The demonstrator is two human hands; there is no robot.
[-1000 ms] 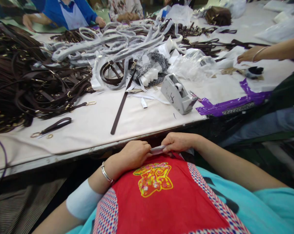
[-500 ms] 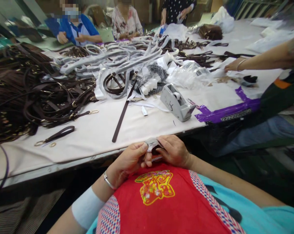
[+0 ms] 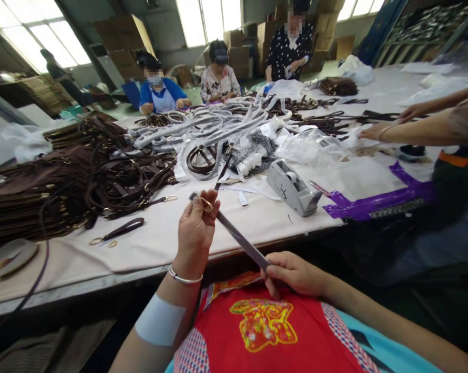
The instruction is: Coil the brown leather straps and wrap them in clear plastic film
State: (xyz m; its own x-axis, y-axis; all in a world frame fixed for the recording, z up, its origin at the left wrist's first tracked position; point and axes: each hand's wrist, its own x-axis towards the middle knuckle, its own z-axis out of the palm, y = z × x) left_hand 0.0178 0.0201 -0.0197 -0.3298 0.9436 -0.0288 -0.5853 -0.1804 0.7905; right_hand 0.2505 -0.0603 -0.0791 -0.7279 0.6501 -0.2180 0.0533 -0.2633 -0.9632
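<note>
My left hand [image 3: 195,233] is raised in front of me, fingers pinched on the upper end of a dark strap [image 3: 239,241] where a small gold ring shows. My right hand [image 3: 292,272] sits lower, near my red apron [image 3: 265,331], closed on the strap's other end. The strap runs taut and slanted between the two hands, above the table's near edge [image 3: 102,280].
A big pile of brown straps [image 3: 82,176] covers the left of the white table. Grey wrapped straps [image 3: 210,124] lie at the centre back. A grey tape dispenser [image 3: 292,187] stands right of centre. Several other people work around the table; one person's arms [image 3: 416,124] reach in from the right.
Both hands were together at my lap on a small wrapped piece. Now the left hand has risen and the strap is stretched out between them. The camera has tilted up.
</note>
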